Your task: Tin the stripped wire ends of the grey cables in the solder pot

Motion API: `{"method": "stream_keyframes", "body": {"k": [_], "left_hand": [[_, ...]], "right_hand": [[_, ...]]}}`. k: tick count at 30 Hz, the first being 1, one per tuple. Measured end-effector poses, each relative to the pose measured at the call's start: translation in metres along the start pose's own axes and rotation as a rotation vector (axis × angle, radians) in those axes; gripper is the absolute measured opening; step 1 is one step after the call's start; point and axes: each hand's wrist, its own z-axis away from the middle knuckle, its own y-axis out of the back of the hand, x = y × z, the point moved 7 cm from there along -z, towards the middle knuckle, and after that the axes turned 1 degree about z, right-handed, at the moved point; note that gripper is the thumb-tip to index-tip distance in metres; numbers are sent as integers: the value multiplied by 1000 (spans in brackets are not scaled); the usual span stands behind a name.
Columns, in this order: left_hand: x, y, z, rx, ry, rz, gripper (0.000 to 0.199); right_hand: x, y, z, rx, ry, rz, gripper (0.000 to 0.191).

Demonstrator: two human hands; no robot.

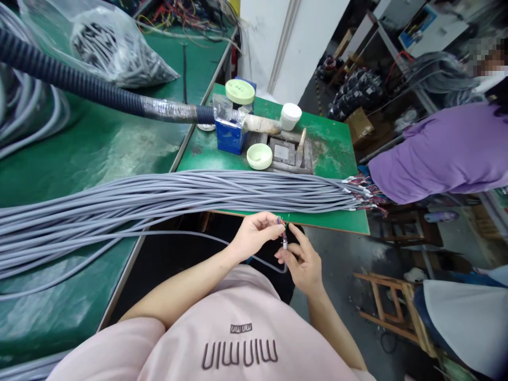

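Note:
My left hand (257,233) pinches the thin coloured wires (279,221) that fan out of a grey cable's stripped end. Below them a short white sleeve (284,245) sits around the cable end. My right hand (305,264) holds the cable just under the sleeve between thumb and fingers, its index finger reaching up beside a green wire. From there the grey cable (222,241) loops down and runs off to the left. Just beyond my hands, a thick bundle of grey cables (238,193) lies across the green tables, its stripped ends (367,193) at the right.
A black corrugated hose (99,87) crosses from the left to a blue box (230,136). Near it are a pale green dish (259,156), a white tub (291,115) and a brush-like tool (301,148). A person in a purple sleeve (440,151) is at the right, near a wooden stool (397,307).

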Motion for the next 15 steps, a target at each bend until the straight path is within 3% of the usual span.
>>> {"method": "stream_keyframes", "body": {"k": [4,7,15], "left_hand": [[-1,-1,1,17,-6,-18,32],[-5,-4,3,-6,7,-15,33],[-1,-5,6,-37,-62,-26,31]], "right_hand": [[0,-1,-4,-12,6,-24,56],[-5,0,-11,56,6,-93,55],[-12,3,-25,247,-58,-213,23]]}}
